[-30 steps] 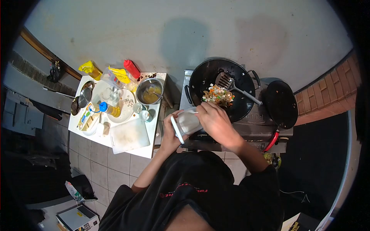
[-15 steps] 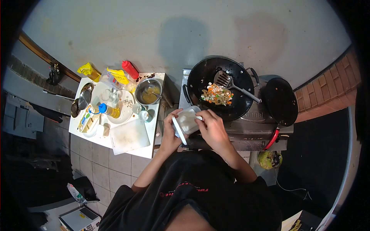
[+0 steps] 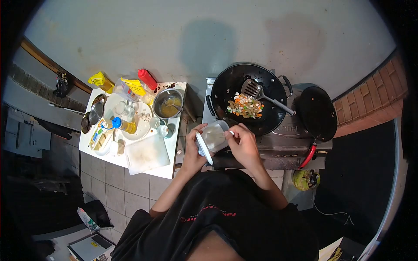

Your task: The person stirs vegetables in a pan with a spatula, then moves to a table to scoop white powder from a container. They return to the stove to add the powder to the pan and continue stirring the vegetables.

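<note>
Close to my body, in front of the stove, my left hand grips a clear plastic container whose white lid stands tilted open on the near side. Something pale lies inside it, too blurred to name. My right hand is at the container's right rim, thumb and fingers pinched on a small white handle-like piece; its lower part is not clear. Beyond my hands, a black wok holds diced vegetables and meat. A slotted spatula rests in it, handle over the right rim.
A black frying pan with a red handle sits right of the wok on the stove. On the white table at left are a cutting board, a metal bowl, a plate, a red squeeze bottle and an oil bottle.
My right hand has shifted slightly right with the white piece. The container has moved very little, and the wok and spatula stay as they were.
</note>
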`<state>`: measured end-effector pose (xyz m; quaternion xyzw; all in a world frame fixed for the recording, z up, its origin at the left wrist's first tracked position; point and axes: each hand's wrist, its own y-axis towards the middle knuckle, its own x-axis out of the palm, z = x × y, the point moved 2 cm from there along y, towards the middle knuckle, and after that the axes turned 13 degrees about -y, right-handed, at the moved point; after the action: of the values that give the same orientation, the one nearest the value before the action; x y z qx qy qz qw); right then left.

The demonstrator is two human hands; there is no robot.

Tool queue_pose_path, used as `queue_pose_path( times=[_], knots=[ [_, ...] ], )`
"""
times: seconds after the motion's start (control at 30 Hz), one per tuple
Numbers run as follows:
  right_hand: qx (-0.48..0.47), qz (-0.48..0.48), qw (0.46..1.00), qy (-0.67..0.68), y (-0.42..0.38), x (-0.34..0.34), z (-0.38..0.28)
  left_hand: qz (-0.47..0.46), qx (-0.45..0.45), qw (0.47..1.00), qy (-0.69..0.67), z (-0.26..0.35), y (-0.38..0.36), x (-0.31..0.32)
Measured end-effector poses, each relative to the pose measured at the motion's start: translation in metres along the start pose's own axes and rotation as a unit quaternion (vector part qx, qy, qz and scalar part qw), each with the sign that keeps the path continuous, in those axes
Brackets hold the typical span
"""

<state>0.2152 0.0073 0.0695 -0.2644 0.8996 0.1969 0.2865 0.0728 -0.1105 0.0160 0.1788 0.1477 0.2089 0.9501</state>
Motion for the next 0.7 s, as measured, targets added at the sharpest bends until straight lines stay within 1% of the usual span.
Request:
queue_pose_path(
  times=[0.03, 0.1, 0.17, 0.2, 0.27, 0.3, 0.33, 0.4, 0.5, 0.63, 0.7],
  knots=[
    [0.025, -0.02, 0.999, 0.016, 0.0, 0.0, 0.006, 0.008, -0.003, 1.0, -0.016, -0.003, -0.002, 0.0],
    [0.024, -0.01, 0.999, 0.03, 0.0, 0.0, 0.017, 0.016, -0.007, 0.999, -0.031, -0.003, -0.003, 0.0],
    [0.082, -0.027, 0.988, 0.125, 0.0, 0.008, 0.038, 0.024, -0.007, 0.999, -0.043, 0.0, -0.003, 0.0],
    [0.103, -0.056, 0.976, 0.185, 0.0, 0.008, 0.042, 0.024, -0.007, 0.999, -0.043, 0.001, -0.004, 0.0],
    [0.118, -0.062, 0.97, 0.202, -0.002, 0.004, 0.04, 0.039, -0.047, 0.995, -0.074, 0.0, -0.006, -0.001],
    [0.134, -0.067, 0.964, 0.219, -0.003, 0.002, 0.038, 0.039, -0.048, 0.995, -0.074, 0.001, -0.007, -0.002],
    [0.136, -0.066, 0.964, 0.218, -0.004, 0.003, 0.039, 0.042, -0.056, 0.995, -0.067, 0.002, -0.008, -0.001],
    [0.026, 0.006, 0.995, 0.1, -0.002, 0.001, 0.035, 0.046, -0.063, 0.995, -0.061, 0.002, -0.008, 0.0],
    [0.031, 0.02, 0.996, 0.08, -0.003, -0.008, 0.019, 0.045, -0.071, 0.996, -0.043, 0.002, -0.01, -0.001],
    [0.036, 0.014, 0.996, 0.077, -0.002, -0.01, 0.016, 0.038, -0.071, 0.996, -0.046, 0.005, -0.009, 0.0],
    [0.034, 0.014, 0.998, 0.053, -0.003, -0.012, 0.015, 0.034, -0.078, 0.995, -0.042, 0.006, -0.01, -0.001]
  ],
)
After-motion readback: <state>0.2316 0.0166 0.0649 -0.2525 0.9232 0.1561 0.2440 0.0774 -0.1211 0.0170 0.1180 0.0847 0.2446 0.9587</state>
